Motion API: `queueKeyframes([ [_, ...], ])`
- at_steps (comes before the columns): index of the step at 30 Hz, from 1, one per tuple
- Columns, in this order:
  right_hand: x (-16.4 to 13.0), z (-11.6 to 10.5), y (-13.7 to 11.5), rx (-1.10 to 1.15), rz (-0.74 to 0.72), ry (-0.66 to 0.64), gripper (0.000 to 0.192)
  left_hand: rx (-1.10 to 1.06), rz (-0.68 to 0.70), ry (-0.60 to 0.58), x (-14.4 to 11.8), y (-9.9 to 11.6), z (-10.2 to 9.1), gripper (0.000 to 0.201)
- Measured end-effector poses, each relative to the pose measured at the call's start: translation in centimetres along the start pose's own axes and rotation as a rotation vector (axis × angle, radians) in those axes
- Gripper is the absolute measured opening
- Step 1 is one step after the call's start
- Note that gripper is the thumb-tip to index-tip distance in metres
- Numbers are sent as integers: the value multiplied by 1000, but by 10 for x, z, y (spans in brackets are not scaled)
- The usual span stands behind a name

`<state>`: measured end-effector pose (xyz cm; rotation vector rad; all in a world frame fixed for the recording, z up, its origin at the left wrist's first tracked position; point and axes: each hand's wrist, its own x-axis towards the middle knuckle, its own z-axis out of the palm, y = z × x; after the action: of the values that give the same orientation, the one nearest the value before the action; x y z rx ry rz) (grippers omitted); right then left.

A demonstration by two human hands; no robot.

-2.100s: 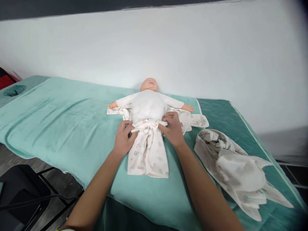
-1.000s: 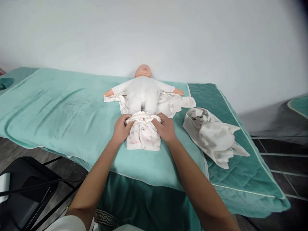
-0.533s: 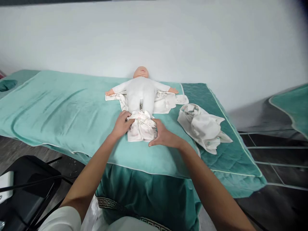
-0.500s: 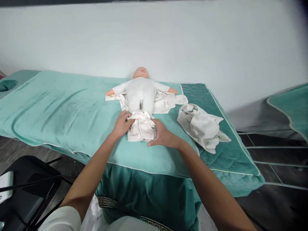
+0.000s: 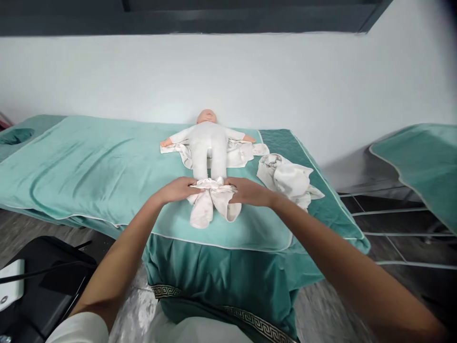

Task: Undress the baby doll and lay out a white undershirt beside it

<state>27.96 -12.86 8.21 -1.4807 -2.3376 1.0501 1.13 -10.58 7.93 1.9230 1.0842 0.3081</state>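
Baby trousers (image 5: 202, 212) sit bunched at the near leg ends of the baby doll (image 5: 208, 136), fingers of the left hand (image 5: 177, 189) and right hand (image 5: 249, 191) pinching their waist at either side. Under the doll spreads a baby shirt (image 5: 238, 155); rightward, a crumpled white cloth (image 5: 286, 177) lies on the massage bed (image 5: 93, 166).

A long bed (image 5: 221, 269) runs from left to right, its green cover hanging down the near side. A paler green sheet (image 5: 114, 164), creased toward the left, covers most of the top; darker green shows at the right end. On the sheet lies a doll (image 5: 209, 143), face up, head at the far side, arms spread. A patterned shirt (image 5: 241, 153) is spread under it, showing on both sides. Pale trousers (image 5: 202, 209) bunch at its lower legs. A white bundle (image 5: 287, 176) lies across the sheet's right edge.
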Motion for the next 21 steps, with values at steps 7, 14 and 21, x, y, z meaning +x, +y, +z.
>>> queueKeyframes([
  [7,-16,-50,-37,224,-194,-384,43,89,4,-159,-26,47,-33,40],
  [14,-26,-89,-82,217,-181,-205,55,254,95,-40,-54,102,-72,41],
  [21,-36,-117,-134,103,-179,-101,46,520,208,269,-79,157,-89,33],
])
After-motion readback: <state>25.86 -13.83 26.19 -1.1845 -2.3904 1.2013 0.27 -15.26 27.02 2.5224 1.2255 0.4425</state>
